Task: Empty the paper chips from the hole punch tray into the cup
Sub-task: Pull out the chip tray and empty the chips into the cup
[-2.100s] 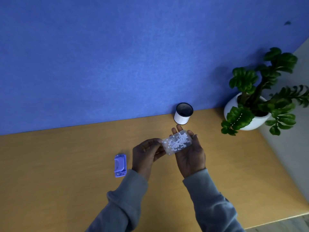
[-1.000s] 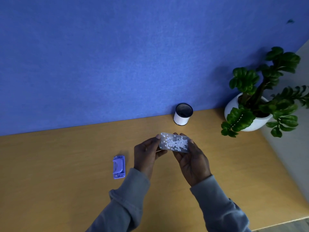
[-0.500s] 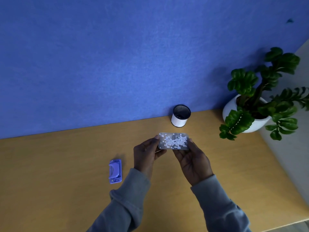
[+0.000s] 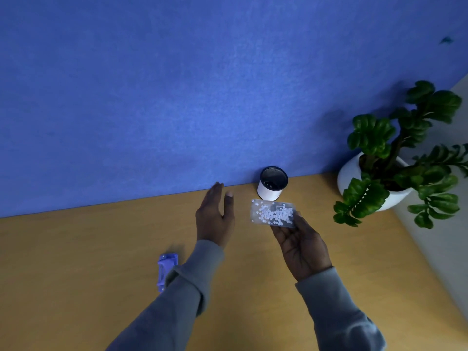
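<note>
My right hand holds a clear plastic tray full of white paper chips, level, just in front of the cup. The cup is white with a dark inside and stands upright against the blue wall. My left hand is open with fingers stretched forward, left of the tray and apart from it, holding nothing. The purple hole punch lies on the wooden desk to the left, partly hidden by my left sleeve.
A green plant in a white pot stands at the back right of the desk. A blue wall borders the desk's far edge. The desk's right edge drops to a grey floor.
My left hand has let go of the tray and moved left and forward, opening. The tray, now in my right hand alone, has moved closer to the cup.
</note>
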`<state>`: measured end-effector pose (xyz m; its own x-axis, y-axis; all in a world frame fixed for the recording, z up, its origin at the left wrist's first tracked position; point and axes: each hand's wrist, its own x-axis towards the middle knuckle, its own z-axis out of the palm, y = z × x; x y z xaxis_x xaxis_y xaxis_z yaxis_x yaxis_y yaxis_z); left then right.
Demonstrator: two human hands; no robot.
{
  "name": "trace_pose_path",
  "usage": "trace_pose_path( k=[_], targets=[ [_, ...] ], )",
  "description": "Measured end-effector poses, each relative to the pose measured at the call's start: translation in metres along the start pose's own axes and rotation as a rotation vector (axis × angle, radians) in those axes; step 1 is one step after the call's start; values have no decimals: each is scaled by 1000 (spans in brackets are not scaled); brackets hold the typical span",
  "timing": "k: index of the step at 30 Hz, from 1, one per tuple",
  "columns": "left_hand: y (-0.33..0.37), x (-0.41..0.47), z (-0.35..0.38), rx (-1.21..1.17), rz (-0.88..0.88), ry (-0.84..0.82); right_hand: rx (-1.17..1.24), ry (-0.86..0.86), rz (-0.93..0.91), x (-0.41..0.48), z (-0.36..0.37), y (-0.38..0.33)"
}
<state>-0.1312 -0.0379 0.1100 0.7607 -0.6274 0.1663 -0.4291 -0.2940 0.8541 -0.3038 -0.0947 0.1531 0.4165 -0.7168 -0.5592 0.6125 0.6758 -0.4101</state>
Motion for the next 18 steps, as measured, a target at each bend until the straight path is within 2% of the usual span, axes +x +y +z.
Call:
trace_pose_path(
  k=[7,12,18],
  targets=[
    [-40,24,30,481,286,-109,9,22,-15,16,-3,-7],
    [-74,23,53,629,249,-240,4,38,-31,30,-7,-8],
    [-120,8,70,685,183,-365,5,74,-50,51,-19,-11]
  ],
)
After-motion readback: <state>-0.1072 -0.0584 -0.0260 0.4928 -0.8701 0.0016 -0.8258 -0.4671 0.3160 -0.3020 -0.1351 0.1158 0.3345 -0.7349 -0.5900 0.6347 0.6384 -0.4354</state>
